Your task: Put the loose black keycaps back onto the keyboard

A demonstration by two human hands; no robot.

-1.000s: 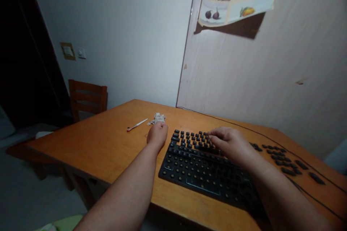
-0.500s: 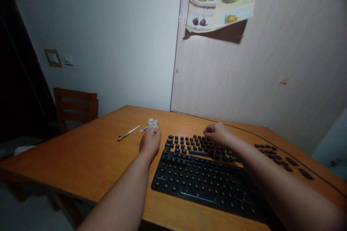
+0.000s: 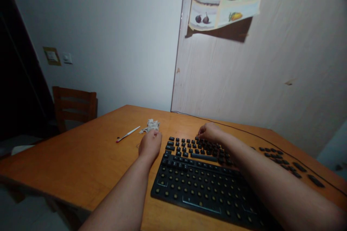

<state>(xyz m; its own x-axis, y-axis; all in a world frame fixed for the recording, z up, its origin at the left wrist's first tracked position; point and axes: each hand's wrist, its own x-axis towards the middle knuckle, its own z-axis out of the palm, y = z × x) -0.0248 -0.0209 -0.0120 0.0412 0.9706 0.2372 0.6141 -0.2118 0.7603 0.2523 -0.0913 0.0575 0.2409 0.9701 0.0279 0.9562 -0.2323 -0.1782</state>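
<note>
A black keyboard frame [image 3: 200,187] with its keycaps off lies on the wooden table [image 3: 81,162]. Loose black keycaps [image 3: 195,146] are laid out in rows just beyond it. My right hand [image 3: 210,132] rests at the far edge of those keycaps, fingers curled down onto them; what they pinch is hidden. My left hand [image 3: 150,143] sits as a loose fist on the table at the keyboard's left corner, next to a crumpled white tissue [image 3: 150,125].
A thin white stick with a red tip [image 3: 127,134] lies left of the tissue. More loose keycaps [image 3: 282,160] sit at the right, with a black cable [image 3: 244,129] running along the wall. A wooden chair [image 3: 74,106] stands behind the table's left end.
My right hand has moved from the middle of the keycap rows away to their far edge and curled. The left hand has stayed put. The view has shifted a little.
</note>
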